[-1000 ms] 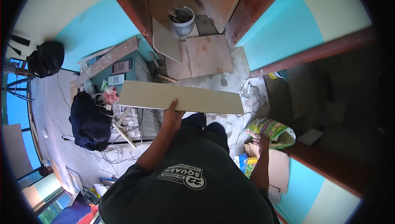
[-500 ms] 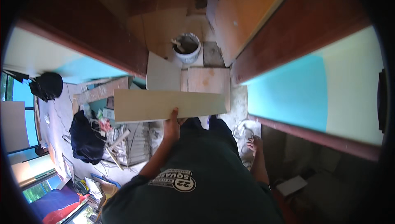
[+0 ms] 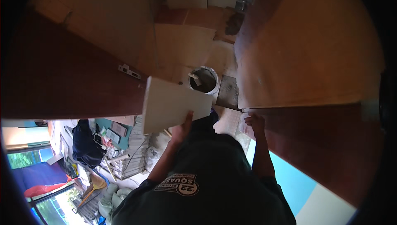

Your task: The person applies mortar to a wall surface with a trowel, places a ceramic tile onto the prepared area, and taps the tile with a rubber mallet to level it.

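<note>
evidently, carrying is the step in hand: the left hand (image 3: 182,132) is clamped on a board (image 3: 170,106), thumb on its face, near a bucket (image 3: 216,85). the right hand (image 3: 254,125) curls near a door (image 3: 302,59); whether it grips anything cannot be told. next calls, probably, for clearing the door frame (image 3: 78,76). the board looks flat, pale and plain.

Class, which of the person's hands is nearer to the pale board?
Left. The left hand grips the pale board at its near edge, thumb on top; the right hand is apart from it, off to its right.
</note>
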`<state>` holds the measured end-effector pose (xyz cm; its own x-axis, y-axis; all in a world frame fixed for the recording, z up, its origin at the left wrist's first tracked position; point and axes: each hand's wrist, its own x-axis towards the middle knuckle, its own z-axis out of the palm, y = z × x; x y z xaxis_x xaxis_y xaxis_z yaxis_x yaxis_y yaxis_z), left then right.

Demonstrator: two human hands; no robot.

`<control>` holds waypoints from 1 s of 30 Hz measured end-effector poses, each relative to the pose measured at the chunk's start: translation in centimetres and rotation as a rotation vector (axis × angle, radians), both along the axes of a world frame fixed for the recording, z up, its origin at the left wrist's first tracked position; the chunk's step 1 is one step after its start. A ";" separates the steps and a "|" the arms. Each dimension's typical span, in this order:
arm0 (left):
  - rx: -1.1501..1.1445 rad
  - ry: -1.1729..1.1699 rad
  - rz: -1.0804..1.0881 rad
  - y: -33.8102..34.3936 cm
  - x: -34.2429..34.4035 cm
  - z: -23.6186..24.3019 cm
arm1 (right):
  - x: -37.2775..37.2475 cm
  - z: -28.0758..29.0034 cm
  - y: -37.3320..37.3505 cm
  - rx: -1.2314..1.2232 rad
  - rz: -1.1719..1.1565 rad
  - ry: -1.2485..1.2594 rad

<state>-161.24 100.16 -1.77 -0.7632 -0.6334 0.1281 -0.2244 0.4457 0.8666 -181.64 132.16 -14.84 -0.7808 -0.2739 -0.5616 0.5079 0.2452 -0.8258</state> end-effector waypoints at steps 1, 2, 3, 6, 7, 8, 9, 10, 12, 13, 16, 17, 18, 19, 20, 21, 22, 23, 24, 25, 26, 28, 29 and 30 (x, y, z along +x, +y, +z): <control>0.012 -0.006 0.014 -0.5 -1.2 0.4 | -0.8 0.6 -1.4 0.018 0.063 0.049; 0.013 -0.040 -0.025 -1.9 -3.4 1.1 | -3.1 1.4 -3.3 0.104 0.096 0.095; -0.057 -0.021 -0.032 -3.4 -5.8 1.6 | -6.0 2.2 -5.3 0.158 0.123 0.133; -0.154 -0.106 -0.079 -6.4 -9.7 3.4 | -11.9 3.9 -10.2 0.106 0.078 0.170; -0.161 -0.163 -0.110 -7.6 -10.9 4.0 | -13.7 4.1 -12.0 0.048 0.021 0.145; -0.152 -0.231 -0.143 -8.8 -12.2 4.4 | -15.7 4.3 -13.6 -0.023 -0.042 0.097; -0.200 -0.206 -0.141 -9.8 -13.5 4.8 | -17.6 4.3 -15.1 -0.018 0.001 0.140; -0.231 -0.197 -0.140 -10.7 -14.7 5.1 | -19.4 4.1 -16.6 -0.025 0.039 0.156; -0.233 -0.203 -0.139 -12.4 -17.0 5.3 | -22.8 3.3 -19.6 -0.035 0.084 0.146; -0.202 -0.218 -0.138 -13.3 -18.2 5.3 | -24.5 2.8 -21.2 -0.037 0.092 0.121; -0.240 -0.172 -0.128 -16.4 -22.8 4.3 | -29.9 0.2 -26.4 0.011 0.140 0.048; -0.270 -0.150 -0.115 -17.9 -24.7 3.6 | -31.9 -0.8 -28.1 0.039 0.155 0.038; -0.223 -0.183 -0.089 -19.3 -27.2 2.5 | -33.9 -2.2 -29.8 0.071 0.181 0.026; -0.178 -0.235 -0.073 -21.1 -30.0 1.1 | -36.2 -3.7 -31.8 0.108 0.217 0.012; -0.108 -0.336 -0.057 -22.9 -32.8 -0.3 | -38.7 -5.4 -34.0 0.135 0.242 -0.010; -0.008 -0.388 -0.037 -24.5 -35.4 -1.5 | -41.2 -7.1 -36.3 0.137 0.288 -0.036; 0.069 -0.419 -0.018 -26.2 -38.8 -2.9 | -43.9 -8.7 -38.7 0.137 0.333 -0.062; 0.024 -0.459 0.031 -28.4 -42.6 -4.2 | -46.5 -9.8 -40.7 0.138 0.371 -0.090; 0.118 -0.511 0.049 -30.4 -46.4 -5.1 | -49.0 -10.7 -42.9 0.218 0.370 -0.150; 0.135 -0.440 0.109 -31.9 -49.3 -5.5 | -51.4 -11.5 -45.1 0.211 0.416 -0.163; 0.212 -0.503 0.131 -33.5 -52.3 -6.0 | -53.0 -11.4 -46.0 0.253 0.437 -0.192; 0.207 -0.442 0.227 -37.5 -57.3 -6.1 | -57.3 -11.4 -49.8 0.312 0.493 -0.248; 0.249 -0.489 0.251 -39.2 -59.4 -6.2 | -58.5 -11.4 -51.2 0.317 0.497 -0.274; 0.281 -0.519 0.267 -40.9 -61.0 -6.0 | -59.6 -11.1 -52.7 0.323 0.500 -0.294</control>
